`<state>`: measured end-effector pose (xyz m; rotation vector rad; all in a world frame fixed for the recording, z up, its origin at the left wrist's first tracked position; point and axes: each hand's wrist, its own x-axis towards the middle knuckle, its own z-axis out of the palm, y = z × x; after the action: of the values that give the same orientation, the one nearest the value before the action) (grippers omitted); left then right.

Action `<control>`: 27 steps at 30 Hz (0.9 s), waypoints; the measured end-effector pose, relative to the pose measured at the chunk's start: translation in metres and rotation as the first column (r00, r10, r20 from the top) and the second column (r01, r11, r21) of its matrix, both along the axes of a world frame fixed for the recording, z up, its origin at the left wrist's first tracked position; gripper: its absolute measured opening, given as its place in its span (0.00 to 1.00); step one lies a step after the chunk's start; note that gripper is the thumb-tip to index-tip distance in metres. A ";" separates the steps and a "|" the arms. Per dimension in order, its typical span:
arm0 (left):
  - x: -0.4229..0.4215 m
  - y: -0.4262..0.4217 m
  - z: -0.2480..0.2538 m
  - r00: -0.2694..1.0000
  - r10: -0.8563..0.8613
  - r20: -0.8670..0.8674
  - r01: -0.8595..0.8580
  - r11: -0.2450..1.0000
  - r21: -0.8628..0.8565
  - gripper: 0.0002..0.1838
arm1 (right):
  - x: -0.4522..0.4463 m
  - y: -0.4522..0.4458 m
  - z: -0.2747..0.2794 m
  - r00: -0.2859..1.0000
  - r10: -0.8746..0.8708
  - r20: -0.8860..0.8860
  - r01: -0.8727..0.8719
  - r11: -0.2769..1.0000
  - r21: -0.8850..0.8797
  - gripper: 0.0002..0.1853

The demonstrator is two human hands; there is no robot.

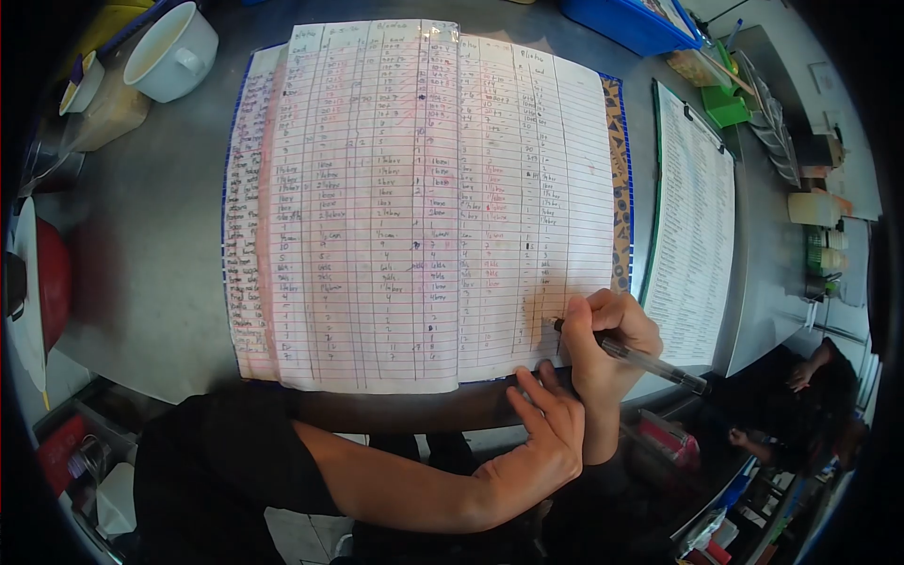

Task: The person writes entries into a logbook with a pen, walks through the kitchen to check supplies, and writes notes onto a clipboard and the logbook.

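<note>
An open ledger notebook (377, 226) with handwritten columns in dark and red ink lies on the steel counter. My right hand (607, 344) pinches a clear-barrelled pen (659, 365), its dark tip at the lower part of the right page. Below the page's lower edge, my left hand (541, 424) rests with its fingers stretched out, their tips at the notebook's border beside my right wrist. Nothing shows in the left hand.
A green-edged clipboard (692, 226) with a printed list lies right of the notebook. On the left are a white mug (171, 52) and a red bowl-like object (52, 282). A blue bin (631, 24) stands at the back. Another person's hand (800, 377) appears at the right.
</note>
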<state>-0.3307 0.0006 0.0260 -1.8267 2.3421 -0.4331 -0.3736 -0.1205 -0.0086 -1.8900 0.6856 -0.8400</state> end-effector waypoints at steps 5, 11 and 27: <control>0.000 0.000 0.000 1.000 -0.001 -0.005 0.001 1.000 0.004 0.18 | 0.001 -0.001 0.002 1.000 -0.010 0.021 0.010 1.000 0.018 0.14; 0.001 -0.001 0.001 1.000 -0.016 -0.005 0.016 1.000 0.011 0.17 | -0.001 -0.002 0.000 0.999 0.034 -0.017 -0.035 0.999 -0.040 0.15; -0.002 0.002 0.000 0.999 -0.026 0.020 0.025 0.999 0.042 0.15 | -0.011 0.001 0.001 0.996 0.085 0.035 -0.085 0.996 -0.021 0.15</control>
<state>-0.3328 0.0028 0.0259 -1.7676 2.3456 -0.4004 -0.3841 -0.1197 -0.0077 -1.9033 0.5730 -0.8266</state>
